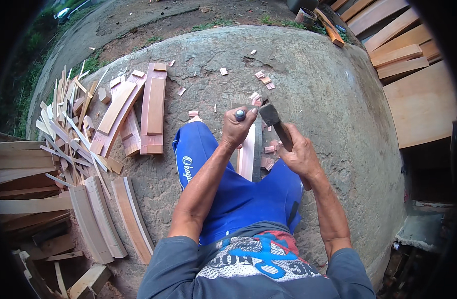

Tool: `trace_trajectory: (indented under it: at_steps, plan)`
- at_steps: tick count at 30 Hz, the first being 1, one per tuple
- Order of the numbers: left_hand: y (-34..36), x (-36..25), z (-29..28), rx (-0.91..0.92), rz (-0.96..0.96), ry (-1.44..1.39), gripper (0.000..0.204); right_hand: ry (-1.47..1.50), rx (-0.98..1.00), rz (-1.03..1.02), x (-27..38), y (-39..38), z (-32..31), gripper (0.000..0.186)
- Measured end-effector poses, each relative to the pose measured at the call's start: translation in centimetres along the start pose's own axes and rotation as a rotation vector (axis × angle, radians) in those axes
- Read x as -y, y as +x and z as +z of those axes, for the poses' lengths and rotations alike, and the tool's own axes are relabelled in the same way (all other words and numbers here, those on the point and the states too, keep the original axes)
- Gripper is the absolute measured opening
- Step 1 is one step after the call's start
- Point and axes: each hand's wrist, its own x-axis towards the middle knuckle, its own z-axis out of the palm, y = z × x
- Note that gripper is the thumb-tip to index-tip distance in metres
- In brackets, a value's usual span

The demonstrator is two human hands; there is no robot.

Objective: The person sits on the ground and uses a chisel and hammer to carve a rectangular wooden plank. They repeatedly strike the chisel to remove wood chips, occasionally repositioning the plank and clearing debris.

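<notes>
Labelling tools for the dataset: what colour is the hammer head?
The hammer head is dark grey; the head view, the only one here, shows it clearly.

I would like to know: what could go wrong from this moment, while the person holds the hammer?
A missed blow might strike the left grip, since the hammer in the right grip is close beside the chisel-like tool held there.
The chisel-like tool might slip toward the blue-trousered legs, because the wood piece lies between them.
Wood chips might fly at the bare forearms.
</notes>
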Motion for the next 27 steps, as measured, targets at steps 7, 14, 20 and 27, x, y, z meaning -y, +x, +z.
trace_trajectory:
  at_steps: [7, 14, 20, 27]
  plan:
    - [-2.1, 1.0, 1.1, -0.069, -0.003, 0.030, 0.035, -0.062, 0.065, -0.041, 1.7, 0.2, -0.7, 0.053]
    - [-2.5, 3.3, 1.4, 0.032, 0.126, 0.164, 0.023, -0.671, 0.152, -0.221, 2.9, 1.6, 0.2, 0.058]
    - [-2.5, 2.9, 1.2, 0.086, 0.086, 0.102, 0.027, -0.368, 0.003, -0.329, 3.9, 0.4, -1.2, 0.049]
    - [-2.3, 3.9, -0.2, 0.213, 0.210, 0.397, 0.026, -0.577, 0.220, -0.171, 0.3, 1.7, 1.3, 0.041]
